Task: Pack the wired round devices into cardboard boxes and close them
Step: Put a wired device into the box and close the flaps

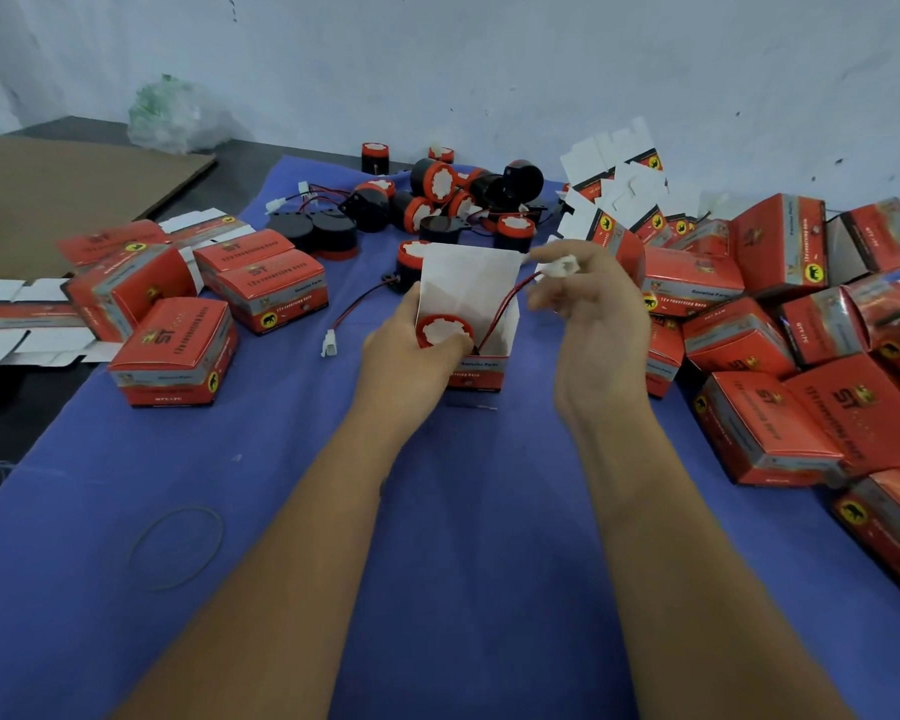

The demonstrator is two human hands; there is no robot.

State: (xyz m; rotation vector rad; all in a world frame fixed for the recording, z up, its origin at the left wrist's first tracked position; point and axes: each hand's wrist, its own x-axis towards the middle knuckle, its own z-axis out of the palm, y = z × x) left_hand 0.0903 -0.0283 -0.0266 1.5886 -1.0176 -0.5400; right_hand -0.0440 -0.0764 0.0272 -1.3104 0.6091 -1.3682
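An open red cardboard box (481, 374) stands on the blue cloth (292, 511) at centre, its white lid flap upright. A round red and black device (444, 331) sits in the box's mouth, white disc facing up. My left hand (411, 356) grips the box and this device from the left. My right hand (593, 324) is raised just right of the box and pinches the white connector (559, 266) at the end of the device's red and black wire (505, 304). A heap of loose round devices (437, 194) lies behind the box.
Closed red boxes are grouped at the left (178, 350) and piled at the right (780, 387). Flat unfolded cartons (614, 174) lean at the back right and lie at the far left. Another device's connector (329, 348) lies left of the box. A rubber band (178, 548) rests near the front.
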